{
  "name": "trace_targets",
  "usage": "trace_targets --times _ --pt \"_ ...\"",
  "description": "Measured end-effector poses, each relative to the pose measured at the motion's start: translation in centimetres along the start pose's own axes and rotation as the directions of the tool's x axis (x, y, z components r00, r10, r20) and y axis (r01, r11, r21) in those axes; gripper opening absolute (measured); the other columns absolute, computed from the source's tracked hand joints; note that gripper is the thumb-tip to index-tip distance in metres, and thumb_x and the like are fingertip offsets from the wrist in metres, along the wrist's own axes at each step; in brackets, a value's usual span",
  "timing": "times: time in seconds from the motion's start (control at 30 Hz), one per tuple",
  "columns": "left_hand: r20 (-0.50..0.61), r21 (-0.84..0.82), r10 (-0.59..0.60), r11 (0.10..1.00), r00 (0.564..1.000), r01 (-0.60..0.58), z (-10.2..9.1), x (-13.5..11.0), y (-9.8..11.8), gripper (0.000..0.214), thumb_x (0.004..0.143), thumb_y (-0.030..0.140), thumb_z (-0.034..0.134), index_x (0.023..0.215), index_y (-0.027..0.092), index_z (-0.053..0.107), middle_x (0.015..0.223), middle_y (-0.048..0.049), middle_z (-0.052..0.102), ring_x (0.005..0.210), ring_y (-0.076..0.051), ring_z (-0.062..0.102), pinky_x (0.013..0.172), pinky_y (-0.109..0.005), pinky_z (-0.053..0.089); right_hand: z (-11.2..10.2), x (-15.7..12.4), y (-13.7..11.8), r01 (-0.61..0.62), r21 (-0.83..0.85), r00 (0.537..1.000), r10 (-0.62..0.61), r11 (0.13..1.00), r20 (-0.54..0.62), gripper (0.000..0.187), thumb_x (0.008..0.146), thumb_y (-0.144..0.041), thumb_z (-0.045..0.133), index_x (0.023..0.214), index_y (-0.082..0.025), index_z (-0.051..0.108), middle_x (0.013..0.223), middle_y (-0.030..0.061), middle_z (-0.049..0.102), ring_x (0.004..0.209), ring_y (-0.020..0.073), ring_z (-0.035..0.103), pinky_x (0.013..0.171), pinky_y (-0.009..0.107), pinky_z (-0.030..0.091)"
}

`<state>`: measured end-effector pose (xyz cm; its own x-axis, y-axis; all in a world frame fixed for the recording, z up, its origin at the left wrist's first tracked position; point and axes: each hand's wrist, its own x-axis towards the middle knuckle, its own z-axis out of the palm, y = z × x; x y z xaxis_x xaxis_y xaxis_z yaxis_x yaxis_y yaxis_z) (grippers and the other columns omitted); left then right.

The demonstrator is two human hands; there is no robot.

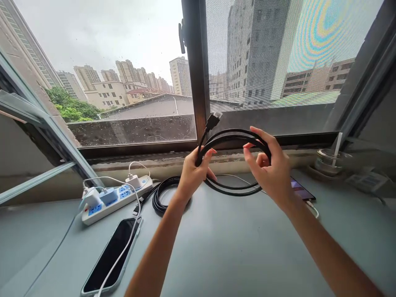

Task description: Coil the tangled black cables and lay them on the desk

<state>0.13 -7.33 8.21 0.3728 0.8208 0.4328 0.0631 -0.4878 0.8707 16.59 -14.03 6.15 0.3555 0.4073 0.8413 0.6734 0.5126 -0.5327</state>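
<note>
A black cable (232, 136) is wound into a loop and held up in front of the window. My left hand (192, 175) is closed on the loop's left side, where the cable's plug end (213, 120) sticks up. My right hand (269, 167) curls its fingers around the loop's right side. A second coil of black cable (162, 194) lies on the grey sill behind my left wrist.
A white and blue power strip (116, 199) with chargers plugged in lies at the left. A phone (113, 255) with a white lead rests face up near the front left. Another phone (301, 190) lies behind my right hand. A glass jar (329, 161) stands at the right.
</note>
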Motion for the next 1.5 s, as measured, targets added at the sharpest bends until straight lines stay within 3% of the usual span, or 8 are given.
trace_targets --times 0.27,0.47,0.63,0.83,0.97,1.13,1.3,1.5 --pt "0.236 0.197 -0.124 0.977 0.964 0.077 -1.6 -0.6 0.6 0.043 0.08 0.054 0.053 0.101 0.017 0.061 0.046 0.0052 0.051 0.048 -0.013 0.059 0.043 -0.019 0.034 -0.5 0.1 -0.4 0.046 0.054 0.984 -0.055 0.998 0.171 0.034 0.091 -0.034 0.048 0.124 -0.028 0.057 0.077 -0.0008 0.062 0.04 0.0043 0.025 0.039 0.021 0.03" --pt "0.266 0.014 -0.21 0.977 0.941 0.214 -1.2 -0.6 0.7 0.084 0.08 0.075 0.006 0.092 0.015 0.064 0.033 0.0058 0.032 0.056 -0.02 0.066 0.062 -0.026 0.049 -0.7 0.2 -0.7 0.006 0.06 0.978 -0.019 0.998 0.207 0.032 0.092 -0.031 0.047 0.12 -0.025 0.061 0.068 -0.003 0.056 0.042 0.0056 0.025 0.041 0.022 0.028" --pt "0.232 -0.124 -0.223 0.959 0.947 0.256 -0.7 -0.6 1.4 0.056 0.088 0.061 0.027 0.079 0.016 0.06 0.033 0.0097 0.022 0.041 -0.016 0.059 0.049 -0.021 0.046 -0.4 0.0 -0.6 0.034 0.096 0.966 -0.057 0.995 0.253 0.03 0.092 -0.027 0.047 0.118 -0.023 0.063 0.062 -0.0041 0.051 0.045 0.0065 0.031 0.047 0.022 0.033" --pt "0.095 -0.18 -0.111 0.976 0.989 0.127 0.3 -0.7 1.1 0.029 0.087 0.049 0.046 0.102 0.024 0.05 0.037 0.0116 0.037 0.025 -0.005 0.029 0.029 -0.015 0.016 0.0 -0.4 -0.2 0.116 0.105 0.911 -0.148 0.988 0.385 0.029 0.092 -0.026 0.047 0.115 -0.023 0.064 0.067 -0.002 0.056 0.055 0.0085 0.044 0.056 0.022 0.038" --pt "0.046 -0.173 -0.034 0.984 0.998 0.041 0.5 -0.8 1.1 0.027 0.089 0.045 0.046 0.11 0.028 0.047 0.043 0.0111 0.044 0.027 -0.004 0.028 0.029 -0.014 0.018 0.2 -0.5 -0.3 0.032 0.089 0.92 -0.064 0.996 0.386 0.028 0.092 -0.03 0.047 0.113 -0.024 0.065 0.065 -0.0029 0.057 0.048 0.0078 0.04 0.052 0.022 0.036" --pt "0.026 -0.115 -0.004 0.993 1.0 0.007 0.7 -0.9 1.3 0.025 0.09 0.045 0.044 0.087 0.022 0.052 0.045 0.0093 0.046 0.029 -0.004 0.034 0.032 -0.016 0.022 0.2 -0.3 -0.9 -0.116 0.062 0.952 0.093 0.991 0.291 0.032 0.086 -0.035 0.058 0.116 -0.027 0.057 0.071 -0.0044 0.062 0.048 0.0077 0.044 0.051 0.022 0.037" --pt "-0.089 0.182 0.127 0.977 0.988 -0.109 1.3 -1.3 1.2 0.04 0.091 0.051 0.036 0.073 0.019 0.051 0.05 0.006 0.05 0.037 -0.005 0.041 0.042 -0.018 0.031 0.1 -0.1 -0.7 -0.136 0.059 0.975 0.123 0.989 0.187 0.029 0.083 -0.039 0.061 0.109 -0.026 0.06 0.082 -0.002 0.064 0.046 0.006 0.043 0.048 0.021 0.039" --pt "0.119 0.267 0.114 0.953 0.986 -0.143 0.8 -1.3 1.2 0.04 0.09 0.05 0.038 0.073 0.018 0.055 0.048 0.0056 0.048 0.039 -0.006 0.039 0.045 -0.019 0.032 -0.2 0.0 -0.3 -0.058 0.031 0.992 0.054 0.998 0.111 0.021 0.083 -0.036 0.061 0.1 -0.024 0.065 0.086 0.0 0.064 0.048 0.0065 0.045 0.046 0.021 0.039"
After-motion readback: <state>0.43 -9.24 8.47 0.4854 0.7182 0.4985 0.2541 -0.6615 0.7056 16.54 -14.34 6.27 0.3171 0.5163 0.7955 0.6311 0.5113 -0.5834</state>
